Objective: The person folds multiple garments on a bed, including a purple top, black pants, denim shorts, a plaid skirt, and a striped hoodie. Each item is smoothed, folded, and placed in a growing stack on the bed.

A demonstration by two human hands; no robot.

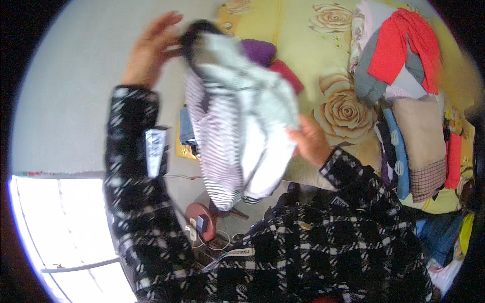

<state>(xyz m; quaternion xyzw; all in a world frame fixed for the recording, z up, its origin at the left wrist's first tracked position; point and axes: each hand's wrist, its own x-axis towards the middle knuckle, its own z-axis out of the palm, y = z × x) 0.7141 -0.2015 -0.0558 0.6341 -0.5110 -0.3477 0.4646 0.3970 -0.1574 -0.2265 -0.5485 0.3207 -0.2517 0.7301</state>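
A striped shirt (222, 141), white or grey with thin dark lines and a dark collar, hangs bunched and partly turned inside out between my hands. My left hand (151, 48), raised at the upper left, is blurred; its lower fingers meet the dark collar and appear to pinch it, while the upper fingers stretch away. Lower and to the right, my right hand (310, 141) grips the pale edge of the shirt, thumb on top. Behind the shirt, a purple folded cloth (259, 52) and a dark red one (286, 76) partly show.
A yellow bedspread with rose prints (346, 108) lies beyond. On its right sit a red garment (404, 48) over grey cloth and a beige folded garment (419, 126). Blue jeans (439, 237) lie lower right. A round reddish stool (199, 214) holds a charger and cables. A bright window (65, 222) is lower left.
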